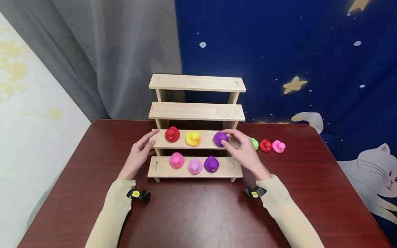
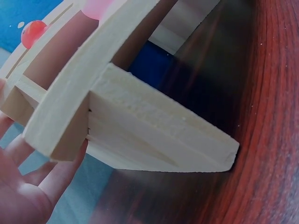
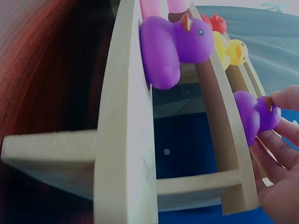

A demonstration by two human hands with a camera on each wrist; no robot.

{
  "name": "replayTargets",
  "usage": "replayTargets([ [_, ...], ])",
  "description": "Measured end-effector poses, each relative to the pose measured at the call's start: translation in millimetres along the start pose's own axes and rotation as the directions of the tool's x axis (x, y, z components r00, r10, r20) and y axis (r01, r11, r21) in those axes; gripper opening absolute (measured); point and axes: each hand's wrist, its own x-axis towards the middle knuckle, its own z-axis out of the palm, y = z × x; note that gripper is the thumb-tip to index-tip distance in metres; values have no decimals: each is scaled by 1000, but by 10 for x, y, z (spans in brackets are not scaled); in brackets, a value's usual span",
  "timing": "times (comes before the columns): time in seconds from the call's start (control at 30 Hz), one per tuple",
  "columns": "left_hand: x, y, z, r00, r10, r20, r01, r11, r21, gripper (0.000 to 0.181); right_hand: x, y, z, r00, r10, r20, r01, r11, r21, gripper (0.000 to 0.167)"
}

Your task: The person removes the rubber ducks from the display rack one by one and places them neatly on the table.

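Observation:
My right hand (image 1: 246, 153) pinches a purple rubber duck (image 1: 219, 139) between thumb and fingers, at the right part of the second step up of a wooden stepped shelf (image 1: 196, 112). In the right wrist view this purple duck (image 3: 248, 114) stands upright at the step. My left hand (image 1: 138, 155) touches the left end of the same step with its fingers extended. A red duck (image 1: 172, 134) and a yellow duck (image 1: 192, 138) sit along that step. On the lowest step are a pink duck (image 1: 176, 160), a light purple duck (image 1: 194, 166) and another purple duck (image 1: 211, 164).
Right of the shelf, on the dark red table (image 1: 198, 213), stand a green duck (image 1: 255, 144), partly hidden by my right hand, a red duck (image 1: 265, 145) and a pink duck (image 1: 278, 146). Behind the table hang a grey curtain (image 1: 136, 55) and a blue starry cloth (image 1: 263, 44).

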Motion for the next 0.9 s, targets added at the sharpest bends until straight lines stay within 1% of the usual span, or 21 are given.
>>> replayTargets([
  [0.23, 7, -6, -12, 1000, -7, 0, 7, 1000, -1, 45, -30, 7, -109, 999, -27, -24, 26, 1000, -17, 28],
  [0.33, 13, -10, -20, 1000, -12, 4, 12, 1000, -3, 46, -37, 13, -167, 998, -40, -39, 39, 998, -42, 28],
  [0.57, 0, 20, -29, 1000, -23, 9, 23, 1000, -12, 46, -74, -398, -340, 999, -13, -43, 8, 995, -98, 29],
  [0.67, -7, 31, -28, 1000, -26, 9, 26, 1000, -5, 46, -102, -388, -404, 999, -6, -46, 2, 995, -105, 29],
  [0.73, -7, 33, -26, 1000, -24, 15, 24, 1000, -2, 46, -122, -333, -452, 999, -3, -48, -2, 994, -105, 30],
  [0.9, 0, 40, -28, 999, -24, 33, 24, 1000, -2, 47, -180, -63, -578, 998, 14, -63, -23, 990, -141, 34],
])
